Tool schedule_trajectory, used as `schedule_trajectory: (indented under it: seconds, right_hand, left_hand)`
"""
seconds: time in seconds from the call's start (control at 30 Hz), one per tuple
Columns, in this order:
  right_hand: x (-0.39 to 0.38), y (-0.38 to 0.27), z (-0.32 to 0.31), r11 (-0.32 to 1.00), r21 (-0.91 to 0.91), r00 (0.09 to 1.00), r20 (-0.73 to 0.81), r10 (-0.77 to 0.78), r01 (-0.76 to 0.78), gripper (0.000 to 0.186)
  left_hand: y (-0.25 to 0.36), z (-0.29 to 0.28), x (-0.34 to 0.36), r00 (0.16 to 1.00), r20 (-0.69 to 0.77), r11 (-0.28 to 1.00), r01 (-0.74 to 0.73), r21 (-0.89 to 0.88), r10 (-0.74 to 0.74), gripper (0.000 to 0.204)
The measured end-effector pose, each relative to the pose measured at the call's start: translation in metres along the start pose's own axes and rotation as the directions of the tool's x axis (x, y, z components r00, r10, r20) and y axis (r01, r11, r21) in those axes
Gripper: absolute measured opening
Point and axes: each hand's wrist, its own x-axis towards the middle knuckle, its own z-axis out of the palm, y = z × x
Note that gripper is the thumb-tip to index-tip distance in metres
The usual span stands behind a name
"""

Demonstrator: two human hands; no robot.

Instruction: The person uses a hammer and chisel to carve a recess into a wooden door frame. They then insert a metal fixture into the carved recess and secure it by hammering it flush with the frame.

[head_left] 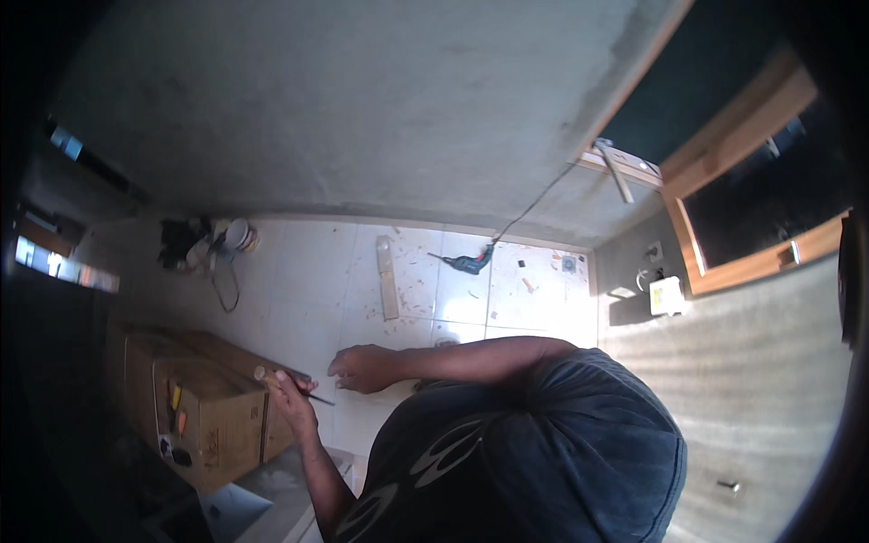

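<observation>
The left hand (294, 404) is closed around a slim hand tool (263, 374) with a light wooden handle and a thin dark shaft; the rounded end of the handle sticks out past the fingers to the upper left, and the shaft slants down to the right, its tip pointing below the other hand. The exact kind of tool is too small to tell. The right hand (366, 368) reaches across in front of the body, just beside that tip and apart from it, with its fingers loosely bent and parted, holding nothing that can be seen. Left of the hands stands a large brown cardboard box (237, 441), on which lie a few small tools (175, 396) with yellow and orange parts. Beyond the hands, on the white tiled floor (312, 271), a long pale piece of wood (388, 281) lies among scattered shavings (415, 299). To the right of it rests a dark green power drill (467, 264) with a red detail, its cord (540, 198) rising along the grey wall (362, 118) toward a wooden window frame (715, 154). A hammer-like tool (616, 172) lies on the sill there. Near the wall on the far left, a white bucket (239, 237) stands beside a dark, jumbled heap (181, 244). A white box (666, 297) is mounted below the window.
</observation>
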Motion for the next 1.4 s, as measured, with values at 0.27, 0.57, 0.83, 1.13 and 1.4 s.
schedule_trajectory:
  seconds: [0.27,0.57,0.83,1.13,1.4]
  right_hand:
    - [-0.185,0.136,-0.114,0.783,0.06,0.698,-0.415,0.583,-0.619,0.046]
    - [-0.4,0.195,-0.35,0.425,0.081,0.1,-0.917,0.387,-0.902,0.045]
    - [-0.484,0.328,-0.523,0.221,0.123,-0.04,-0.937,0.346,-0.968,0.046]
    - [-0.494,0.387,-0.567,0.458,0.39,0.026,-0.738,0.675,-0.799,0.039]
    - [-0.552,0.304,-0.5,0.819,0.464,0.022,-0.866,0.5,-0.337,0.04]
  left_hand:
    - [-0.182,-0.03,-0.011,0.955,0.173,0.586,0.002,0.811,-0.243,0.052]
    - [-0.253,0.116,-0.081,0.722,0.108,0.391,0.237,0.889,-0.684,0.044]
    - [-0.263,0.329,-0.069,0.747,0.301,0.66,0.236,0.713,-0.593,0.039]
    - [-0.144,0.512,-0.032,0.69,0.668,0.723,-0.307,0.619,-0.278,0.033]
    - [-0.008,0.65,-0.062,0.597,0.765,0.545,-0.569,0.616,-0.241,0.04]
